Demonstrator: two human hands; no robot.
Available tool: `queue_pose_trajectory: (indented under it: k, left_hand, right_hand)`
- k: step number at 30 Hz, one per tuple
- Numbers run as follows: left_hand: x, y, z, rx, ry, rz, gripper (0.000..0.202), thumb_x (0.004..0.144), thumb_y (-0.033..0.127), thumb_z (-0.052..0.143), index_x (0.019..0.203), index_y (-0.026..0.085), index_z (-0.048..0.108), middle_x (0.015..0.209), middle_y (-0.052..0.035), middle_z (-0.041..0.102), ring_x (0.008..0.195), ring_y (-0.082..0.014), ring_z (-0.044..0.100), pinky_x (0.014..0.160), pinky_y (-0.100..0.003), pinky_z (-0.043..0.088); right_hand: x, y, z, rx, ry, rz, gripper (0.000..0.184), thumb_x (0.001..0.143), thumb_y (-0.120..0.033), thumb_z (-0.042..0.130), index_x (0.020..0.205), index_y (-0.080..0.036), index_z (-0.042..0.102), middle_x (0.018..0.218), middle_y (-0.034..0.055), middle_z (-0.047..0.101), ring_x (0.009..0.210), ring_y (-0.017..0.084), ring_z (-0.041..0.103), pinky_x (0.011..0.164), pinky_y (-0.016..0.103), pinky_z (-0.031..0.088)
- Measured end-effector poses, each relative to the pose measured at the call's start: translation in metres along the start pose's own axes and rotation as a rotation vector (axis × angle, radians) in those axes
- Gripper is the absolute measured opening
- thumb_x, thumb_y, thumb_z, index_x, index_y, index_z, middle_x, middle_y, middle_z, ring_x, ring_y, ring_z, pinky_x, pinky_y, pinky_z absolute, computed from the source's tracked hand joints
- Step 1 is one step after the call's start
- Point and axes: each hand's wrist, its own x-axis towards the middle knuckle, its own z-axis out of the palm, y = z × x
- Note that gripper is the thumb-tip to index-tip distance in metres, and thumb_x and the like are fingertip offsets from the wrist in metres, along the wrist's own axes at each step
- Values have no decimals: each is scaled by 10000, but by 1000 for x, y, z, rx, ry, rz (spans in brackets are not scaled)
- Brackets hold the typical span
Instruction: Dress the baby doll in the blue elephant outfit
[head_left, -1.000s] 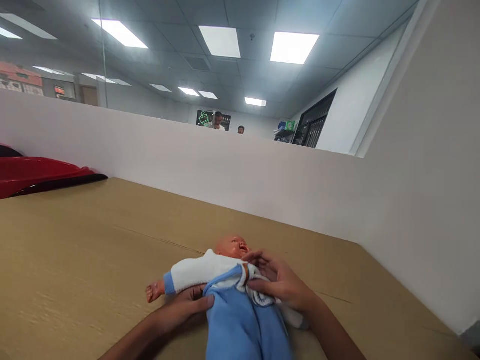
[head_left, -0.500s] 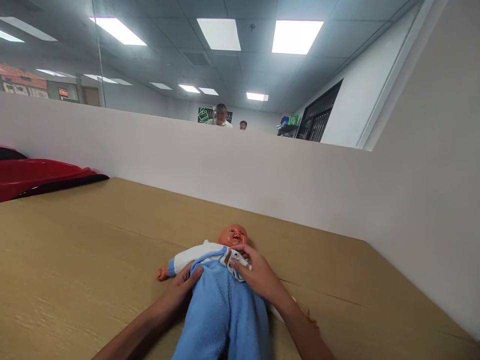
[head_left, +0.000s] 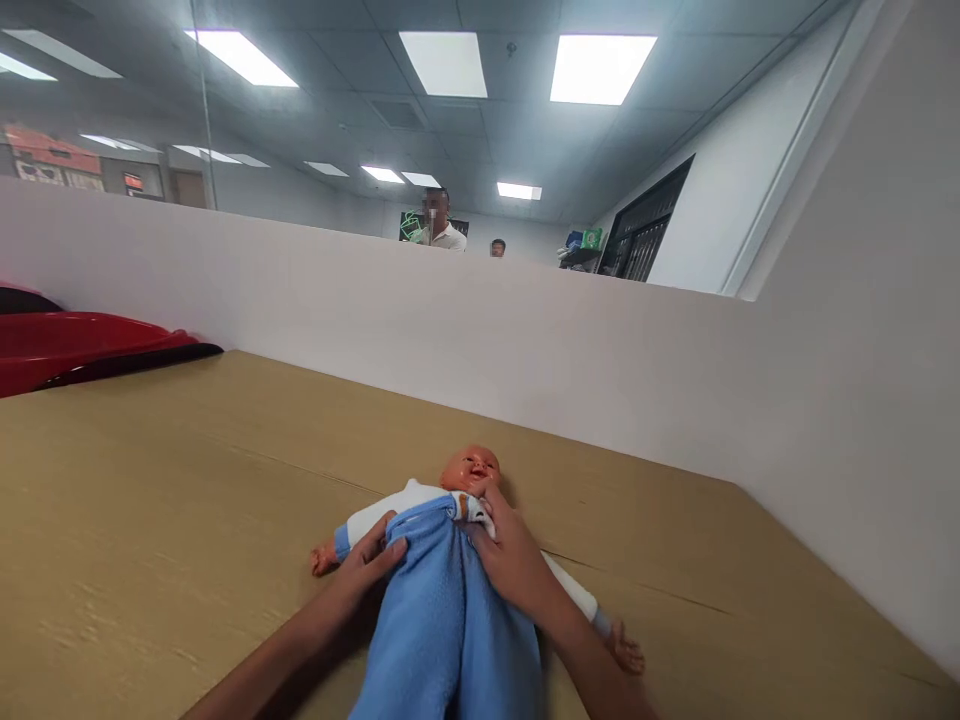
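A baby doll (head_left: 471,467) lies on its back on the tan table, head toward the wall and arms spread. It wears a white top (head_left: 370,516) with blue cuffs and light blue trousers (head_left: 427,610). My left hand (head_left: 373,553) pinches the trousers' upper edge at the doll's side, thumb on top. My right hand (head_left: 504,545) is closed on the trousers' upper edge by the chest, where a white printed patch shows between thumb and fingers. The doll's feet are out of view below.
The tan tabletop (head_left: 187,480) reaches a white wall (head_left: 480,330) with a glass or mirror panel (head_left: 322,100) above it. Red tub-like objects with black rims (head_left: 90,340) stand at the far left. Two people (head_left: 442,225) show in the panel.
My right hand has tightened on the trousers' edge and bunched the printed patch. My left hand has shifted slightly up. The doll's arm on the right shows more now.
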Motion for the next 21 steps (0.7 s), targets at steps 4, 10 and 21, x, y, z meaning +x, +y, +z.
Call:
queue_pose_trajectory:
  k: [4, 10, 21]
  left_hand:
    - [4, 0, 1, 237, 75, 31, 599, 900, 601, 799, 1379, 259, 688, 1402, -77, 722, 1328, -303, 610, 1183, -399, 431]
    - [-3, 13, 17, 122, -44, -52, 507, 839, 582, 840, 1144, 177, 824, 1210, -133, 798, 1269, -383, 651, 1187, -482, 438]
    - [-4, 21, 6, 348, -179, -144, 378, 785, 534, 889, 889, 176, 826, 922, -83, 765, 924, -283, 663, 923, -372, 495]
  right_hand:
    - [0, 3, 11, -106, 9, 57, 240, 1013, -466, 527, 1131, -257, 510, 997, 34, 677, 942, 261, 634, 896, 391, 435]
    - [2, 3, 9, 21, 51, 86, 355, 984, -535, 560, 1181, -244, 508, 1177, 85, 702, 1155, 286, 657, 1045, 423, 441]
    - [5, 10, 1, 49, -2, 58, 348, 909, -542, 708, 1036, -240, 593, 1000, 33, 687, 972, 248, 640, 923, 373, 458]
